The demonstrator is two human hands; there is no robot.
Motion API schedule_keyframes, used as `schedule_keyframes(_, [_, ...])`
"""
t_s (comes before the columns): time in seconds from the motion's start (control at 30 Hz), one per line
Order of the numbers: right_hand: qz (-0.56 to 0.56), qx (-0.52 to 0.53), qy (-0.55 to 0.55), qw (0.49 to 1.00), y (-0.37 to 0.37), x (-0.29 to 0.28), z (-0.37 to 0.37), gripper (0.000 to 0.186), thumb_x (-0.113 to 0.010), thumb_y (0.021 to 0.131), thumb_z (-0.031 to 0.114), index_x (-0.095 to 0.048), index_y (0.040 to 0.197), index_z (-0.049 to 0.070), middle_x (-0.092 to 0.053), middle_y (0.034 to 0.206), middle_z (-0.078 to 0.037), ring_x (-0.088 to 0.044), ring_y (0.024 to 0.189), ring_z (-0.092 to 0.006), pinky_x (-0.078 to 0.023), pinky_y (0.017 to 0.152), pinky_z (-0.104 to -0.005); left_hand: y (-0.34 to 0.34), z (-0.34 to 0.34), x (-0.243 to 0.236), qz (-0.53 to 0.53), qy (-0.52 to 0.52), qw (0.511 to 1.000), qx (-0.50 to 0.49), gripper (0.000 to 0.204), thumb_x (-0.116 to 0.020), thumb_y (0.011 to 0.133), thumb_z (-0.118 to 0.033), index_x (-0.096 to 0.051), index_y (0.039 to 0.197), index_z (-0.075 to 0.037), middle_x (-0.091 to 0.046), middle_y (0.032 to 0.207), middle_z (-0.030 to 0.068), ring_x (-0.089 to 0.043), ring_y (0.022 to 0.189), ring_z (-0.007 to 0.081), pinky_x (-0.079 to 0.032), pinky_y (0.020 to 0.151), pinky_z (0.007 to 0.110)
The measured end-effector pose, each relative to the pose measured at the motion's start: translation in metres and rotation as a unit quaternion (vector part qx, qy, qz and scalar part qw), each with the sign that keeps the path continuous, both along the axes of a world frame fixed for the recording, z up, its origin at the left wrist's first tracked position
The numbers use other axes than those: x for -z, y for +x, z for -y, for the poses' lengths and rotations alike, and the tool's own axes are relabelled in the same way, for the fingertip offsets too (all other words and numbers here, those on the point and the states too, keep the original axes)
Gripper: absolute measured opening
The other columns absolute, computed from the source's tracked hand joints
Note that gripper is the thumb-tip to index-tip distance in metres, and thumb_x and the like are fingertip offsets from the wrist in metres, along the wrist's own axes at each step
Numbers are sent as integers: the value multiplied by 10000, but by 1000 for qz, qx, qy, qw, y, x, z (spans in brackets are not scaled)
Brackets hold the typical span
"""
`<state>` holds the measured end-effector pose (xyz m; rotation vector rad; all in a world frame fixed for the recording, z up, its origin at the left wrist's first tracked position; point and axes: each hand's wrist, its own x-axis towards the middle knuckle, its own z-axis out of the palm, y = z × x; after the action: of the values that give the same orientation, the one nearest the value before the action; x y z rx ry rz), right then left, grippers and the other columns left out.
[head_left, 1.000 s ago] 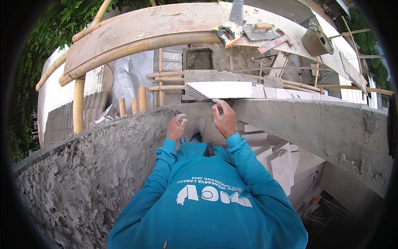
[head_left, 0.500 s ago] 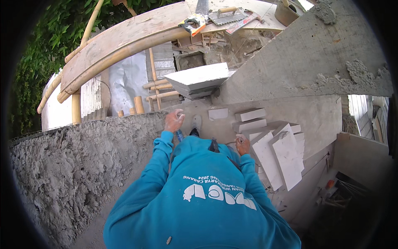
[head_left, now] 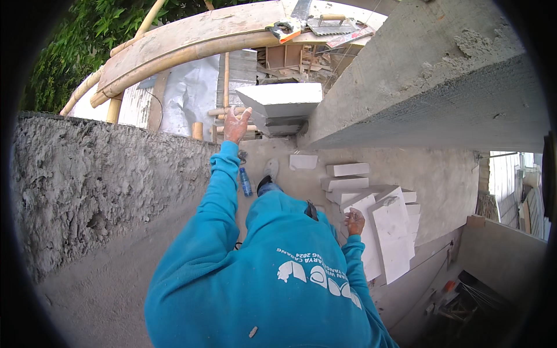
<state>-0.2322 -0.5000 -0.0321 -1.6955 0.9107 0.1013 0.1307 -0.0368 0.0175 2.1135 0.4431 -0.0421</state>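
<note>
My left hand point(head_left: 236, 124) is raised forward, fingers apart and dusted white, just left of white blocks point(head_left: 290, 95) propped at the end of a rough concrete beam. My right hand point(head_left: 354, 221) is lower, fingers loosely bent and apart with nothing visible in them, beside a leaning stack of white blocks point(head_left: 390, 232). A blue plastic bottle point(head_left: 245, 181) stands near my shoe point(head_left: 271, 170). A single white block point(head_left: 303, 162) lies on the concrete floor beyond it.
A rough-plastered wall point(head_left: 98, 185) runs along my left. A concrete beam point(head_left: 418, 98) slopes across the upper right. Bamboo-supported planks point(head_left: 191, 29) carry a handsaw point(head_left: 282, 31) and notched trowel point(head_left: 332, 26). A lower space with tools point(head_left: 467, 296) drops at the lower right.
My view has tilted and shifted, bringing the beam across the upper right. My right hand has dropped beside the block stack; my left hand has risen forward toward the propped blocks.
</note>
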Motion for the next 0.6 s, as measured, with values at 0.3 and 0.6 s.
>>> schedule_keyframes(0.3, [39,-158,-23,986,131,-87,-95,201,-577,977,122,-644,1107,-16,-667,825,-52,-629,732,-122,-506,664,-255,54,4,-54,-85,-254,960,-89,1212,-776,753,-548,-68,1543,37,-278,1530,285,-447,1322,414,-548,914,496])
schedule_keyframes(0.6, [189,-341,-216,895,325,-191,-220,354,-598,922,112,-582,1243,-37,-576,1254,-236,-560,1168,-382,-461,993,-428,75,-32,-15,-117,-343,927,-93,1113,-716,791,-618,-176,1547,-4,-383,1505,209,-420,1352,373,-469,994,553])
